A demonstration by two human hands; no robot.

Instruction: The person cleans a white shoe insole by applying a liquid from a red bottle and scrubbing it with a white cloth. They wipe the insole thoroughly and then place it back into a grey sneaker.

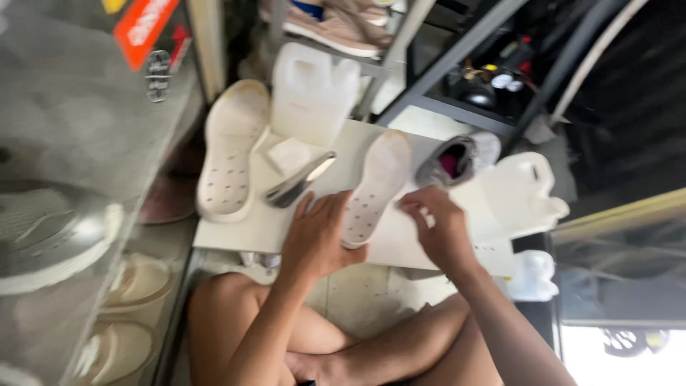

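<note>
A white shoe sole (379, 182) with small holes lies on a white board (264, 229). My left hand (318, 236) rests flat on its near end, pressing it down. My right hand (436, 229) hovers at the sole's right side with pinched fingertips; whether something small sits between them is too blurred to tell. A second white sole (227, 146) lies at the board's far left. A shiny metal tool (299, 179) lies between the two soles. A grey shoe with a pink lining (457, 159) sits just beyond my right hand.
White plastic jugs stand at the back (311, 89) and at the right (525, 189). A glass cabinet with shoes inside (64, 236) lines the left side. A metal rack holding a beige shoe (343, 28) rises behind. My crossed bare legs (336, 343) are below the board.
</note>
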